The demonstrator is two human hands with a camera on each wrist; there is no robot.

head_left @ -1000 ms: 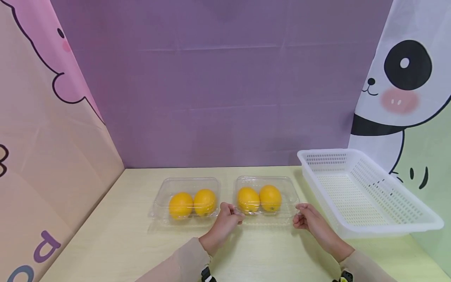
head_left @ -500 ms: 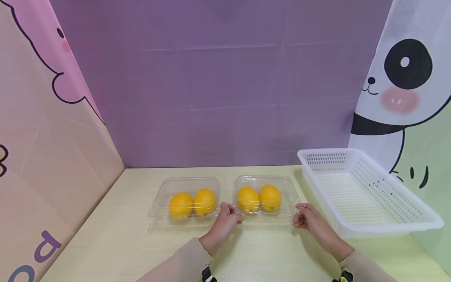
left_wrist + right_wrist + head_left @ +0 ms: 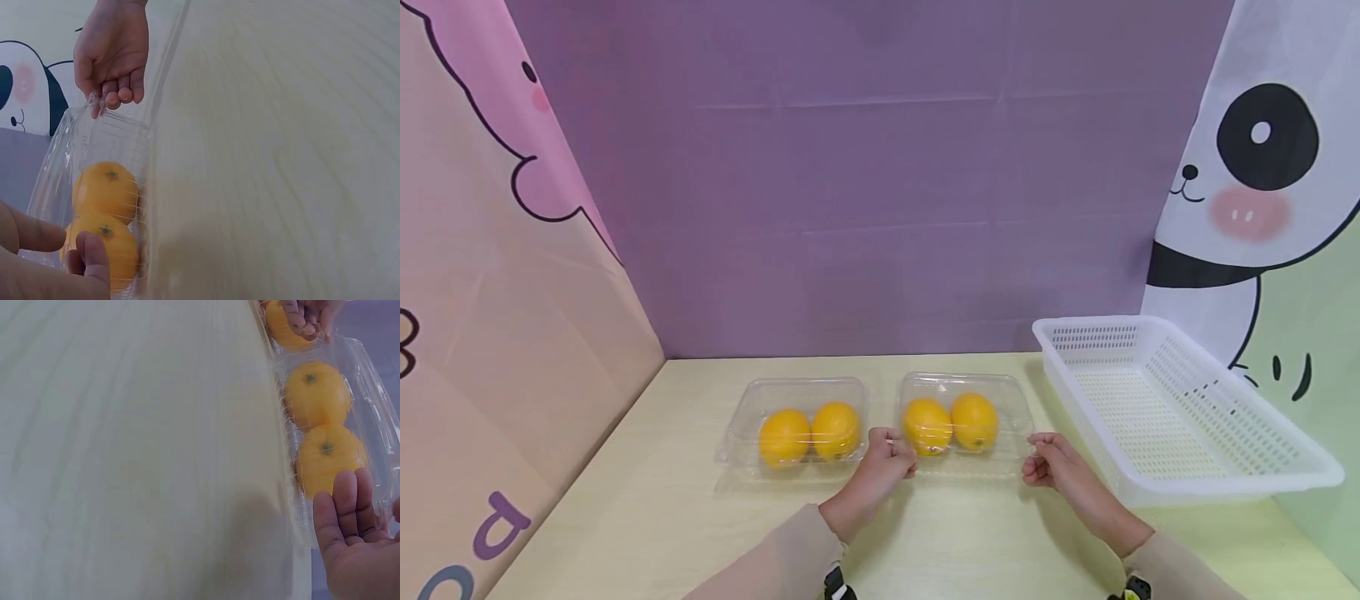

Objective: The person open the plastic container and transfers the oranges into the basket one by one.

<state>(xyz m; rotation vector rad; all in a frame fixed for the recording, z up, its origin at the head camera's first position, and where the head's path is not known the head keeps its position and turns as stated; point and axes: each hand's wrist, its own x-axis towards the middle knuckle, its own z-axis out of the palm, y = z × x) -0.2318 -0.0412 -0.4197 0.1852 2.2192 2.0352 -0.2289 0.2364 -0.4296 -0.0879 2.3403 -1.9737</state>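
Note:
Two oranges [image 3: 974, 422] lie inside a clear plastic clamshell box [image 3: 966, 385] at the middle of the table. My left hand [image 3: 882, 467] pinches its near left corner. On the near right corner, the thumb and index finger of my right hand [image 3: 1063, 471] pinch the plastic rim, while the other fingers curl below. The left wrist view shows my right hand [image 3: 115, 53] at the box's far end. In the right wrist view my left hand [image 3: 312, 315] touches the opposite corner. Whether the lid is latched cannot be made out.
Left of my left hand stands a second clear clamshell box [image 3: 808, 387] with two oranges [image 3: 786, 437]. A white perforated plastic basket [image 3: 1150, 425] stands at the right. Purple cloth [image 3: 880, 208] hangs behind the pale wooden table [image 3: 647, 500], with printed cloths at both sides.
In the last half second my left hand has shifted slightly left, and the right-hand box with its oranges has moved a little the same way. The other box and the basket are unchanged.

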